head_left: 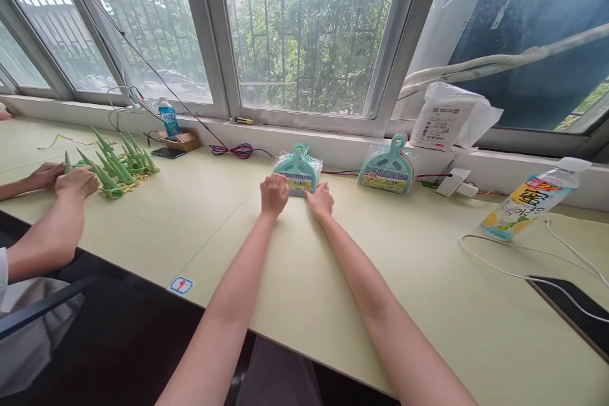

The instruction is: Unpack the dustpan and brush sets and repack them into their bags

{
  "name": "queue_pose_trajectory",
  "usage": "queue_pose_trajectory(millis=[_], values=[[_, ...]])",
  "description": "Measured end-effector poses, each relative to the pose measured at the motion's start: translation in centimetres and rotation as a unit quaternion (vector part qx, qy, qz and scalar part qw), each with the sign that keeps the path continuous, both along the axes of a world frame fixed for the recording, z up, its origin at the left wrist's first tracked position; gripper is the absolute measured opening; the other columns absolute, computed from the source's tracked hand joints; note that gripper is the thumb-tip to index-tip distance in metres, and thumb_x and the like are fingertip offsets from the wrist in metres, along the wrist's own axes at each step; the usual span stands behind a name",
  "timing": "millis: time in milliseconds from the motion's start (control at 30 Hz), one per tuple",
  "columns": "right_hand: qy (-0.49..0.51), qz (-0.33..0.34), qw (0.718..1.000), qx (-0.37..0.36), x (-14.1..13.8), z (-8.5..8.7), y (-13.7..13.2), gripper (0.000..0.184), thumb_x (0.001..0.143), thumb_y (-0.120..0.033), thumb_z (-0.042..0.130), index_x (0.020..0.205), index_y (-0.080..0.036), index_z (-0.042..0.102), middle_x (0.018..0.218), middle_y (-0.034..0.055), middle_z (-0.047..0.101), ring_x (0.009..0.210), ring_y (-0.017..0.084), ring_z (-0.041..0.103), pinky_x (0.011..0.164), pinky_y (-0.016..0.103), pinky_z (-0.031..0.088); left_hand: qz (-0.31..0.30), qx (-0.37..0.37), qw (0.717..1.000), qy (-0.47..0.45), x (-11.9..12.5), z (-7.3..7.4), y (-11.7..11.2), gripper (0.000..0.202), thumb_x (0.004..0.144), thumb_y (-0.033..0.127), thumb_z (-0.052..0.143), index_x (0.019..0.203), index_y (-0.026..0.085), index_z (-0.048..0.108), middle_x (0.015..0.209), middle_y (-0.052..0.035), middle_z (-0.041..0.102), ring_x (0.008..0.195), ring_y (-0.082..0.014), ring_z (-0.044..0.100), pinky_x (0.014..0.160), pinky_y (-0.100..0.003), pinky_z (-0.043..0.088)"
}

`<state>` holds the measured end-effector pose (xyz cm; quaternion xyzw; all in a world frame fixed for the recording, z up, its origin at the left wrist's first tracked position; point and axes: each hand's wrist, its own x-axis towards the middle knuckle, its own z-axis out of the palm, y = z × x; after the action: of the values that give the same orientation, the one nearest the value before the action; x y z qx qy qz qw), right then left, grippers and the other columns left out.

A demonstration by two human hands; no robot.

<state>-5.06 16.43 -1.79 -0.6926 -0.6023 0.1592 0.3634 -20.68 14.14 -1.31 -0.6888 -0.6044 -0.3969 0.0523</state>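
Note:
A packaged teal dustpan-and-brush set (pixel 299 168) leans upright near the window ledge, its handle up and a printed label along its lower part. Clear wrapping shows around it. My left hand (pixel 275 195) is closed at its lower left edge, fingers curled. At the lower right corner, my right hand (pixel 320 200) grips it with the thumb in front; the other fingers are partly hidden. A second teal dustpan set (pixel 389 168), apparently a stack with a pink one behind, leans against the ledge to the right, apart from my hands.
On the left, another person's hands (pixel 78 183) touch green cone-shaped pieces (pixel 117 162). A blue-labelled bottle (pixel 169 119) stands in a small cardboard box (pixel 188 139). To the right are a tilted drink bottle (pixel 533 200), a white cable, a phone (pixel 575 311) and a power strip (pixel 454 182).

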Motion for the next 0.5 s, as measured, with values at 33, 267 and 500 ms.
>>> queue_pose_trajectory(millis=[33, 267, 500], values=[[0.002, -0.001, 1.0, -0.001, -0.1, 0.0, 0.1, 0.043, 0.08, -0.042, 0.062, 0.109, -0.02, 0.04, 0.116, 0.0191, 0.056, 0.103, 0.032, 0.06, 0.083, 0.042, 0.044, -0.043, -0.02, 0.998, 0.039, 0.6, 0.0, -0.2, 0.032, 0.088, 0.027, 0.043, 0.117, 0.021, 0.055, 0.131, -0.0112, 0.053, 0.127, -0.0275, 0.044, 0.106, -0.043, 0.033], [0.067, 0.017, 0.994, 0.08, 2.7, -0.5, 0.5, 0.033, 0.087, -0.048, 0.048, 0.108, -0.023, 0.042, 0.115, 0.0126, 0.055, 0.104, 0.027, 0.057, 0.083, 0.038, 0.045, -0.14, -0.102, 0.98, 0.099, 1.3, -0.9, 0.6, 0.048, 0.084, 0.018, 0.046, 0.132, 0.023, 0.046, 0.151, -0.0043, 0.036, 0.136, -0.0236, 0.035, 0.113, -0.04, 0.029], [0.123, -0.267, 0.932, 0.213, 19.1, -1.4, 3.1, 0.032, 0.086, -0.018, 0.035, 0.118, -0.019, 0.041, 0.124, 0.0197, 0.047, 0.122, 0.03, 0.043, 0.097, 0.049, 0.038, -0.131, -0.073, 0.986, 0.074, 0.9, -0.9, 2.2, 0.034, 0.082, 0.011, 0.046, 0.113, 0.021, 0.055, 0.135, -0.0088, 0.044, 0.129, -0.0236, 0.042, 0.109, -0.039, 0.037]])
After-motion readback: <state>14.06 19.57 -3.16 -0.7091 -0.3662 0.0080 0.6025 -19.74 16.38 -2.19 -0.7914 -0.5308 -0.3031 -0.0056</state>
